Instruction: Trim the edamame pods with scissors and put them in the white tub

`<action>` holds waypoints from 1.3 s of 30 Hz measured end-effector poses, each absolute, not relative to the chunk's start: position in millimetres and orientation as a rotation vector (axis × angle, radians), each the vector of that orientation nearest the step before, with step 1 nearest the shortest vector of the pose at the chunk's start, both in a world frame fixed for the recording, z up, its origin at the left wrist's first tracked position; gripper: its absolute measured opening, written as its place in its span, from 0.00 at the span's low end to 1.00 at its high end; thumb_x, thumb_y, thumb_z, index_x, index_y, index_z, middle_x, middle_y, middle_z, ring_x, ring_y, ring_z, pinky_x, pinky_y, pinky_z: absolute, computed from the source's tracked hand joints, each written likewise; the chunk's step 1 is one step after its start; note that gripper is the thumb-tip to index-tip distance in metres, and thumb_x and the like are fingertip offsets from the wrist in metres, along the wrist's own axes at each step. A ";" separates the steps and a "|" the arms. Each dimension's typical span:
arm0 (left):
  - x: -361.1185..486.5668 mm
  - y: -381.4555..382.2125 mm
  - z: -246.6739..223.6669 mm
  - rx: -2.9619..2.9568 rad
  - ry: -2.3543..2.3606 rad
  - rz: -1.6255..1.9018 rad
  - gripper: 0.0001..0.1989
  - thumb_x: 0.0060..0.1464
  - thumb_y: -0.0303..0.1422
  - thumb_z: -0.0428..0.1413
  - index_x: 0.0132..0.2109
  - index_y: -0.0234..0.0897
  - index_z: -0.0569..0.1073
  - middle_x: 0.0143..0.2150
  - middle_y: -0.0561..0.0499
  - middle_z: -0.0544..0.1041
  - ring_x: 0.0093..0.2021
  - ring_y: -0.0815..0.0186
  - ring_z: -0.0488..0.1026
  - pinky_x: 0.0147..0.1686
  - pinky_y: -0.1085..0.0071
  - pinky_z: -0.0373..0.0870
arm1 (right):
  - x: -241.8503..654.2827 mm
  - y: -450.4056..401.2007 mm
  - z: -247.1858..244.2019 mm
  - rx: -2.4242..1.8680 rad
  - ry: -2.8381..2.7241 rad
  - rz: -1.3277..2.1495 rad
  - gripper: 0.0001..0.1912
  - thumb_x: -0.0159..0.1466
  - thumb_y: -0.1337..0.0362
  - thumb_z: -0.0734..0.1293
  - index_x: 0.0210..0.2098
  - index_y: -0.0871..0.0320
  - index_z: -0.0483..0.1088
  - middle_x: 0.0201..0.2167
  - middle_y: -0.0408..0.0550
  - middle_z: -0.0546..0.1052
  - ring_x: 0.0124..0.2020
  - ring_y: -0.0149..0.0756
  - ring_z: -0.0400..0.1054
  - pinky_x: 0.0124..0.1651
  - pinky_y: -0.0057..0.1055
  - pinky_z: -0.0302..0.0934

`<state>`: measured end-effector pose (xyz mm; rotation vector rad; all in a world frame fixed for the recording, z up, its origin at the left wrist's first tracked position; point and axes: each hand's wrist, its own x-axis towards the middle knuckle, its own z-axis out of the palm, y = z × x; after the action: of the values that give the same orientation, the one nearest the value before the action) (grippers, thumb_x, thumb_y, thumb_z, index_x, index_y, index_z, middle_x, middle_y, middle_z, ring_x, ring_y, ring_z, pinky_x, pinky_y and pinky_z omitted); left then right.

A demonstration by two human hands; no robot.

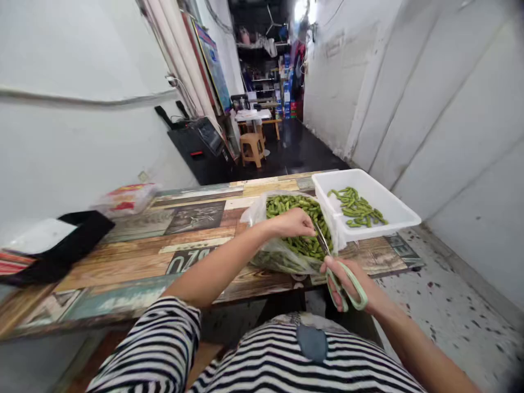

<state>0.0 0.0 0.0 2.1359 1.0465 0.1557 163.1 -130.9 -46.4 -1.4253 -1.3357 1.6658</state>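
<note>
My left hand [295, 222] is over a clear plastic bag [282, 263] full of green pods [301, 245]. Its fingers are pinched together near the scissor tips, and what they hold is too small to make out. In my right hand [346, 281] are scissors [358, 292] with pale green handles, the blades pointing up and left toward my left fingers, above the pods. A white tray [399, 215] stands right of the bag, with a loose pile of green pods [358, 208] in it.
The bag and tray stand on a patchwork-pattern wooden table [164, 245]. A black box [82, 240] and a red-and-clear plastic package [126, 199] are at its left. Beyond are a black case [196, 147], a tan stool [252, 147] and a small table [254, 114].
</note>
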 end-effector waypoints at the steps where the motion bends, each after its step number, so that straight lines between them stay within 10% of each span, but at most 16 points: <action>1: -0.2 0.6 -0.9 2.166 1.037 0.097 0.10 0.47 0.33 0.57 0.31 0.29 0.78 0.27 0.51 0.77 0.27 0.72 0.67 0.28 0.78 0.58 | 163.4 -130.8 -45.6 -1.470 -1.337 1.663 0.23 0.60 0.42 0.57 0.31 0.57 0.61 0.07 0.35 0.61 0.09 0.28 0.57 0.13 0.24 0.57; 18: 6.2 -6.3 -4.9 1.371 1.041 0.436 0.06 0.45 0.26 0.55 0.23 0.30 0.67 0.19 0.53 0.71 0.13 0.81 0.53 0.14 0.78 0.39 | 170.9 -128.8 -55.9 -1.221 -1.078 1.860 0.27 0.61 0.41 0.55 0.40 0.59 0.64 0.18 0.38 0.68 0.16 0.31 0.66 0.20 0.30 0.63; 32: -0.5 -13.4 -4.9 1.286 1.075 0.395 0.07 0.45 0.24 0.54 0.36 0.33 0.67 0.25 0.49 0.75 0.20 0.74 0.69 0.13 0.81 0.42 | 161.0 -131.7 -49.5 -1.370 -1.017 1.809 0.25 0.57 0.40 0.60 0.33 0.58 0.64 0.11 0.34 0.61 0.07 0.24 0.53 0.10 0.24 0.55; 39: 8.7 29.5 -14.8 1.822 1.430 0.572 0.08 0.45 0.30 0.55 0.36 0.35 0.70 0.20 0.56 0.67 0.18 0.75 0.58 0.19 0.78 0.52 | 166.3 -136.2 -52.2 -1.225 -0.976 1.866 0.24 0.59 0.42 0.59 0.37 0.58 0.64 0.14 0.36 0.64 0.12 0.27 0.59 0.15 0.27 0.59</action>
<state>8.7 29.5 -14.8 1.8220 1.4301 0.5720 166.3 -136.2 -52.2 -1.2247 -0.9764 1.8663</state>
